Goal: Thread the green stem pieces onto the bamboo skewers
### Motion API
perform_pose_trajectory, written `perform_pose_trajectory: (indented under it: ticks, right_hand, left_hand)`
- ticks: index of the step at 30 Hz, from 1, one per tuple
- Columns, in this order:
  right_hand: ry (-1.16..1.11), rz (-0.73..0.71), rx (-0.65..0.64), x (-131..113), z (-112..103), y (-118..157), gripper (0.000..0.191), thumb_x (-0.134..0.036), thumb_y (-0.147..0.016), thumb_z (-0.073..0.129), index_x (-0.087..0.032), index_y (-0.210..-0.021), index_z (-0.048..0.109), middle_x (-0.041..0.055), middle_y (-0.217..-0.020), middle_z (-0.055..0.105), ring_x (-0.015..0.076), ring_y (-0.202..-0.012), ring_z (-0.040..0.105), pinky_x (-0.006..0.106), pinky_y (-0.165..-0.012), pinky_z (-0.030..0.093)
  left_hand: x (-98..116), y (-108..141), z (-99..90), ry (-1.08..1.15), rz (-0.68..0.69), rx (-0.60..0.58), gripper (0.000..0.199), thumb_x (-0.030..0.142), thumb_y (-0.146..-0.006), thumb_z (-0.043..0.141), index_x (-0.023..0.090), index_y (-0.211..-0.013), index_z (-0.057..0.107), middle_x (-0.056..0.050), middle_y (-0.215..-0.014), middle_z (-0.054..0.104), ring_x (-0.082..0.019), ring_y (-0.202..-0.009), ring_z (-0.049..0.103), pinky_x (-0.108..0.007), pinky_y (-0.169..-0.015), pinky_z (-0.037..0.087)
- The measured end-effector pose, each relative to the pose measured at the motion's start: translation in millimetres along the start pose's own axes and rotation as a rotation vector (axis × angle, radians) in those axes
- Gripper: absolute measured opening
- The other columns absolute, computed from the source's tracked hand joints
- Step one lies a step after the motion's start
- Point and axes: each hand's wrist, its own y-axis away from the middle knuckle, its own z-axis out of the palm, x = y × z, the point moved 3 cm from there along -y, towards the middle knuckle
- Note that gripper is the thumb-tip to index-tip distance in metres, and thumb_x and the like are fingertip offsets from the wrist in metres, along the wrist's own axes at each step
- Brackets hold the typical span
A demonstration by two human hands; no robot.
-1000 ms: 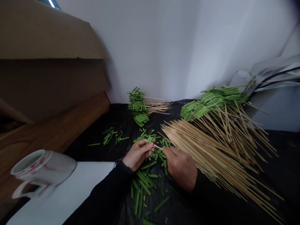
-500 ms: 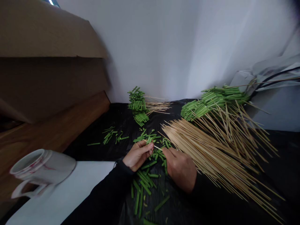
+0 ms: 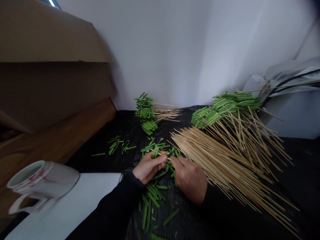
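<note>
My left hand [image 3: 147, 168] is closed, with thumb and fingers pinching a short cut green stem piece [image 3: 155, 152] that looks like garlic scape. A thin bamboo skewer [image 3: 160, 154] runs across at this piece, and its tip shows just beyond on the left. Gripping the skewer from the other side is my right hand [image 3: 191, 180], its fingers closed and the far end of the stick hidden. Beneath and around both hands lie loose cut green stems [image 3: 153, 193] on a black plastic sheet [image 3: 100, 126].
Right of my hands lies a large heap of bare bamboo skewers [image 3: 217, 156]. Skewers loaded with green pieces are piled at the back right [image 3: 225, 106] and back middle [image 3: 145, 113]. A white mug [image 3: 55, 178] stands at left on a white sheet [image 3: 82, 200], near a cardboard box [image 3: 55, 36].
My two hands have come slightly closer together, with the left thumb further along the skewer. The green piece now stands nearer the skewer's tip side of my thumb. The view has shifted a little.
</note>
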Motion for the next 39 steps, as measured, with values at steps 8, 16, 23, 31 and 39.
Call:
perform_pose_trajectory:
  ticks: [8,16,23,31,39]
  right_hand:
    - [-0.057,0.069,-0.047,12.5,0.1,-1.3,0.024,-0.012,-0.092,0.039,-0.018,-0.088,0.062,0.0018,-0.074,0.061,0.0138,-0.063,0.052,0.031,-0.057,0.023]
    - [-0.027,0.057,-0.054,10.5,-1.3,-0.1,0.023,-0.010,-0.089,0.040,-0.018,-0.088,0.062,0.0016,-0.072,0.059,0.0140,-0.061,0.050,0.032,-0.056,0.021]
    - [-0.058,0.070,-0.074,7.4,1.4,0.8,0.022,-0.009,-0.088,0.042,-0.019,-0.089,0.061,0.0006,-0.072,0.059,0.0139,-0.063,0.052,0.032,-0.056,0.022]
    - [-0.092,0.070,-0.051,6.4,-3.0,-5.9,0.022,-0.011,-0.090,0.040,-0.018,-0.090,0.061,0.0012,-0.076,0.062,0.0132,-0.065,0.053,0.030,-0.058,0.026]
    - [-0.056,0.057,-0.071,10.9,-3.1,-4.1,0.021,-0.011,-0.090,0.040,-0.018,-0.088,0.060,0.0017,-0.075,0.061,0.0127,-0.063,0.052,0.030,-0.056,0.025]
  left_hand:
    - [9.4,0.5,-5.8,-0.009,0.037,0.022,0.035,0.032,-0.063,0.084,0.014,-0.089,0.071,-0.004,-0.081,0.065,-0.010,-0.074,0.060,-0.019,-0.065,0.049]
    - [11.7,-0.7,-6.9,-0.043,0.098,0.014,0.018,0.023,-0.067,0.081,0.011,-0.071,0.068,-0.001,-0.068,0.059,-0.007,-0.065,0.054,-0.017,-0.063,0.046]
    - [7.7,1.0,-3.1,-0.042,0.080,0.042,0.017,0.020,-0.064,0.082,0.011,-0.072,0.070,-0.003,-0.071,0.063,-0.010,-0.069,0.057,-0.020,-0.068,0.047]
    - [4.3,3.9,5.8,-0.051,0.085,0.008,0.025,0.023,-0.062,0.084,0.011,-0.079,0.072,-0.003,-0.077,0.067,-0.011,-0.073,0.060,-0.020,-0.070,0.047]
    - [16.1,-1.1,-12.7,0.039,0.136,0.136,0.025,0.023,-0.061,0.085,0.013,-0.080,0.071,-0.002,-0.074,0.067,-0.009,-0.070,0.061,-0.018,-0.065,0.050]
